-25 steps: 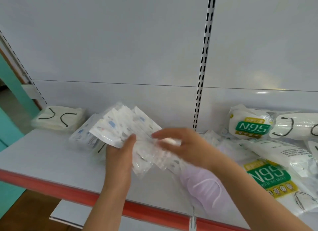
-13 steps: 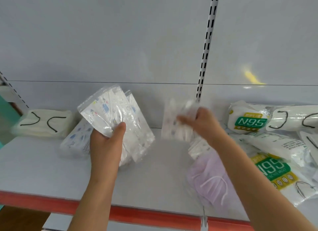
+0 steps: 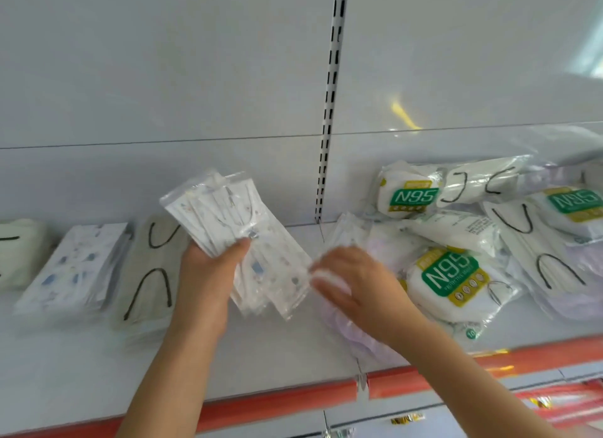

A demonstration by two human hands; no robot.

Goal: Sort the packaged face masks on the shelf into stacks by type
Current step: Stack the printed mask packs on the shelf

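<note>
My left hand is shut on a fanned bundle of clear packets with printed masks, held above the white shelf. My right hand, blurred, pinches the right edge of the lowest printed packet in that fan. On the shelf to the left lie a stack of printed masks, white masks with black ear loops and a cream pack. To the right sits a mixed pile: N95 packs, more black-loop masks and a lilac mask under my right wrist.
A slotted upright post divides the grey back panel. The shelf's red front edge runs below my forearms, with a clear price-tag clip on it. Further N95 packs lean against the back wall at the right.
My right hand came back from the right pile with a printed packet and brought it against the bundle in my left hand. The view shifted right, which uncovered more of the left stacks.
</note>
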